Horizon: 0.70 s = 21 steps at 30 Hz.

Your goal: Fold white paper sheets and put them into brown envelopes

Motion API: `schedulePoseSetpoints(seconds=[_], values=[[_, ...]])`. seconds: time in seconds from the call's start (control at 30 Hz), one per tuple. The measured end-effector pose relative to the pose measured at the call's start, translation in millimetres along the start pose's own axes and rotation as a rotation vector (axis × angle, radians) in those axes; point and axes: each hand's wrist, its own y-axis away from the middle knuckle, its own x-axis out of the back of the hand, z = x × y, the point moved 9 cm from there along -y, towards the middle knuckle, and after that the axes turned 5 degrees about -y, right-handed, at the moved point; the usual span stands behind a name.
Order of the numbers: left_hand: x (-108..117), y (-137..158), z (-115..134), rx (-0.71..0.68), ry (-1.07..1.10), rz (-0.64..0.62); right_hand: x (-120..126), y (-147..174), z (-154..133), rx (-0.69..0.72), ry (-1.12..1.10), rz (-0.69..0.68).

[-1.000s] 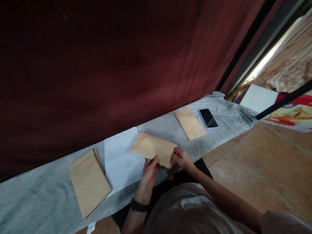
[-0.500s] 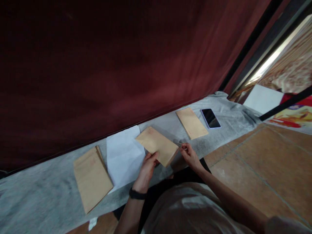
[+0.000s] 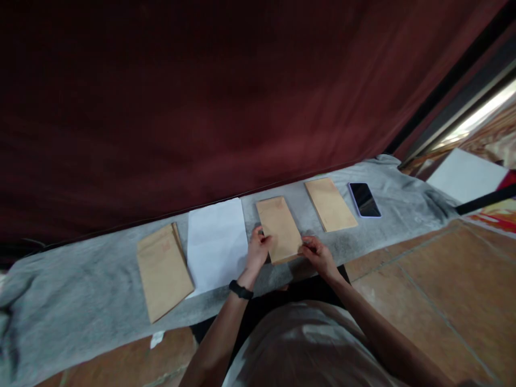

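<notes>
A brown paper envelope [image 3: 279, 226] lies lengthwise on the grey cloth [image 3: 80, 290] right in front of me. My left hand [image 3: 258, 251] grips its left edge with thumb and fingers. At the near right corner, my right hand [image 3: 316, 253] pinches the same envelope. A black band sits on my left wrist. Next to the envelope on the left lies a white sheet of paper [image 3: 216, 243].
A stack of brown envelopes [image 3: 163, 270] lies at the left. Another brown envelope [image 3: 330, 204] and a dark phone [image 3: 364, 199] lie at the right. A dark red curtain [image 3: 201, 97] hangs behind the cloth. Tiled floor [image 3: 443, 279] and a white board [image 3: 463, 174] are at the right.
The envelope, held up and slanted before, has been turned lengthwise and brought down onto the cloth to the right of the white sheet. My view has swung to the left.
</notes>
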Motion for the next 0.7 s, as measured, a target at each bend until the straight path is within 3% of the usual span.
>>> schedulePoseSetpoints(seconds=[0.13, 0.37, 0.53, 0.7], values=[[2.8, 2.1, 4.3, -0.122, -0.165, 0.093, 3.9, 2.4, -9.8, 0.011, 0.159, 0.018], [-6.3, 23.8, 17.7, -0.299, -0.516, 0.067, -8.1, 2.8, -22.8, 0.088, 0.484, -0.066], [-41.1, 41.1, 32.4, -0.559, -0.975, -0.122, -10.3, 1.4, -25.3, 0.101, 0.573, -0.094], [-65.8, 46.4, 35.3, -0.667, -0.988, -0.331, -10.7, -0.2, -23.3, 0.095, 0.583, -0.12]])
